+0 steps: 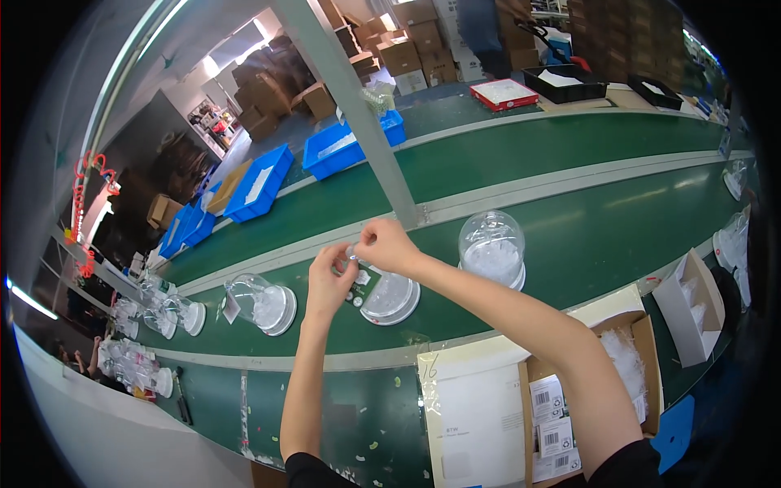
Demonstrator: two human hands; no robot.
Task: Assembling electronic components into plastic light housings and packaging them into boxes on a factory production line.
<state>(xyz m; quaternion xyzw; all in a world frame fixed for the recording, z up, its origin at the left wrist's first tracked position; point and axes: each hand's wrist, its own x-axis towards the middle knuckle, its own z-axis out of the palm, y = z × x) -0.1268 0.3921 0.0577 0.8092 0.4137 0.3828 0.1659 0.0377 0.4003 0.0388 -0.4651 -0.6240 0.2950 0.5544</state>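
Note:
Over the belt, both my hands meet at the narrow top end of a clear dome [396, 286] lying on its side, its round white base facing right. My left hand [327, 281] is closed in a pinch, fingertips at a small clear piece. My right hand [388, 244] pinches just beside it; what lies between its fingers is too small to name. A green and white tag [360, 286] hangs under my fingers against the dome. Farther left lies another dome [262, 304] with a white tag [231, 309]. One dome [492, 250] stands upright to the right, white filling inside.
Several more domes [169, 315] crowd the belt's left end. Near my right forearm are a brown carton [647, 358] with small boxes and white shreds, and a white open box [688, 307]. Blue trays [259, 184] line the far side; a grey post [358, 114] rises between belts.

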